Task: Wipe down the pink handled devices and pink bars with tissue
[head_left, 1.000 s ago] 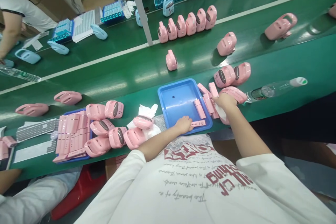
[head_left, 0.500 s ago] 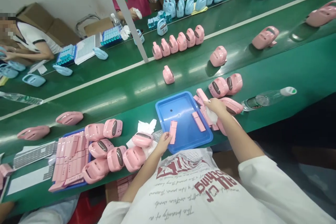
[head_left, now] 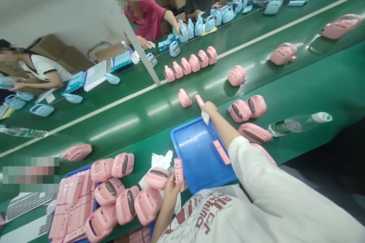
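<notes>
My left hand [head_left: 171,190] is closed round a pink bar [head_left: 178,168] with small dark marks down its face, held upright at the left rim of the blue tray [head_left: 196,186]. Out over the green conveyor, my right hand [head_left: 209,108] grips a second pink bar [head_left: 199,100], with a white tissue [head_left: 205,117] hanging beneath the fingers. A third pink bar [head_left: 219,150] lies at the tray's right side, partly behind my sleeve. Beside my left hand, a pink rounded casing [head_left: 156,177] with a dark window rests by crumpled tissue [head_left: 162,159].
Pink casings [head_left: 127,203] cluster at the left beside a tray stacked with pink bars [head_left: 71,201]. A clear bottle [head_left: 299,124] lies right. More casings [head_left: 236,76] sit along the conveyor [head_left: 134,121]. Co-workers [head_left: 148,17] handle blue casings [head_left: 199,26] across it.
My right hand has moved forward and left from the tray's right side to over the conveyor, carrying a pink bar and tissue. My left hand has raised its bar slightly. The view has shifted.
</notes>
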`<state>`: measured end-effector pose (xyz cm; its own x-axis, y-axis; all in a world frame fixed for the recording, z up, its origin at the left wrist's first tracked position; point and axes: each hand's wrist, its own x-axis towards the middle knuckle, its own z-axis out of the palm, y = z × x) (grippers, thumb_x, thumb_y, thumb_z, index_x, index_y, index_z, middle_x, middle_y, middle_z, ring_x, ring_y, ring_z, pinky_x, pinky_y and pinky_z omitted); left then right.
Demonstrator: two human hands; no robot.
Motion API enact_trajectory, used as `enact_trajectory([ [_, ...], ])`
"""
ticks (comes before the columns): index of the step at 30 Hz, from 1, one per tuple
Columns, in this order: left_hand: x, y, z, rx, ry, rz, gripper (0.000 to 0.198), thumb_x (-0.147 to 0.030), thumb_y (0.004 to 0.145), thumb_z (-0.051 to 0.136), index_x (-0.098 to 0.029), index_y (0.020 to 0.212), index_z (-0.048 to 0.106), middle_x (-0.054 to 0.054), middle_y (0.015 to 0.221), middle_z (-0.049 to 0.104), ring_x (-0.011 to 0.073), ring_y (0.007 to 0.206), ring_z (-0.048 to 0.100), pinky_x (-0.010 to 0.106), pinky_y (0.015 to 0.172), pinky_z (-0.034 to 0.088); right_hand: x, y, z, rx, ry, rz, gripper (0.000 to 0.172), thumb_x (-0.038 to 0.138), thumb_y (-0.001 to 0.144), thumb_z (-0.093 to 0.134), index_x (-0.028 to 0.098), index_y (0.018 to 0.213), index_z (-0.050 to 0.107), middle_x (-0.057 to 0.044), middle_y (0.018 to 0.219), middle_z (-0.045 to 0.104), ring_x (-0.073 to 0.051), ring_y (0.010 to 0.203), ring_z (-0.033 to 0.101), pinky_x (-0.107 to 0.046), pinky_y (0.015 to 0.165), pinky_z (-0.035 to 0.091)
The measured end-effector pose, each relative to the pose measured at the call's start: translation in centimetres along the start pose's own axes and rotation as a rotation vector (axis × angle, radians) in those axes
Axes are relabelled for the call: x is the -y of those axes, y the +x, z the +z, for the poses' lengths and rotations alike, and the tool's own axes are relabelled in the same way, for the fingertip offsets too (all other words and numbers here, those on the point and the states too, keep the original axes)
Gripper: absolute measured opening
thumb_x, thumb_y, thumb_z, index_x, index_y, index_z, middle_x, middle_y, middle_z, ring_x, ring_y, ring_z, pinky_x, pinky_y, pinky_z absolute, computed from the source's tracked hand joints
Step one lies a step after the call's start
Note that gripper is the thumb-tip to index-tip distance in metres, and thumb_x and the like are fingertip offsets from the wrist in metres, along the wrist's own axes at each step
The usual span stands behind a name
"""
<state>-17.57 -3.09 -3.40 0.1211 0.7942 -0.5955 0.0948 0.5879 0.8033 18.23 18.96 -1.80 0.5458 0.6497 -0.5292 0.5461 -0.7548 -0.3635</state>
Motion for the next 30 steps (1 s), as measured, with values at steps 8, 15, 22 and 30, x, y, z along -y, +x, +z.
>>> enact_trajectory([
  [8, -3.1, 2.2, 4.2, 0.309, 0.913, 0.297, 0.042, -0.035, 0.083, 0.052, -0.023, 0.123, 0.053, 0.013, 0.117, 0.057, 0.0287, 0.111, 0.057, 0.044, 0.097, 0.044, -3.0, -1.1, 0.6, 0.038, 0.012, -0.052, 0.045, 0.045, 0.092, 0.044, 0.008, 0.107, 0.064, -0.018, 0.109, 0.066, -0.024, 0.101, 0.063, -0.030, 0.078, 0.046],
  [15, -5.7, 6.5, 9.0, 0.514, 1.258, 0.324, 0.034, -0.023, 0.073, 0.066, -0.020, 0.106, 0.063, 0.016, 0.105, 0.059, 0.0355, 0.106, 0.057, 0.045, 0.090, 0.045, -6.9, -4.2, -1.6, 0.018, -0.008, -0.116, 0.042, 0.041, 0.087, 0.044, 0.008, 0.093, 0.069, -0.019, 0.095, 0.069, -0.025, 0.089, 0.064, -0.026, 0.067, 0.039],
  [22, -19.8, 19.2, 16.9, 0.001, 1.111, 0.488, 0.049, -0.038, 0.088, 0.049, -0.010, 0.128, 0.043, 0.023, 0.132, 0.042, 0.0335, 0.128, 0.040, 0.045, 0.104, 0.032, -11.1, -8.9, -2.5, -0.037, 0.062, -0.167, 0.036, 0.042, 0.086, 0.043, 0.015, 0.070, 0.061, -0.008, 0.072, 0.065, -0.019, 0.070, 0.058, -0.025, 0.058, 0.034],
  [30, -24.9, 26.6, 20.3, -0.062, 0.888, 0.343, 0.025, -0.027, 0.085, 0.049, -0.005, 0.090, 0.061, 0.017, 0.096, 0.064, 0.0229, 0.095, 0.060, 0.032, 0.081, 0.042, -14.9, -14.0, -2.6, -0.091, 0.291, -0.214, 0.038, 0.050, 0.082, 0.044, 0.018, 0.066, 0.058, -0.004, 0.064, 0.063, -0.019, 0.063, 0.056, -0.027, 0.055, 0.036],
])
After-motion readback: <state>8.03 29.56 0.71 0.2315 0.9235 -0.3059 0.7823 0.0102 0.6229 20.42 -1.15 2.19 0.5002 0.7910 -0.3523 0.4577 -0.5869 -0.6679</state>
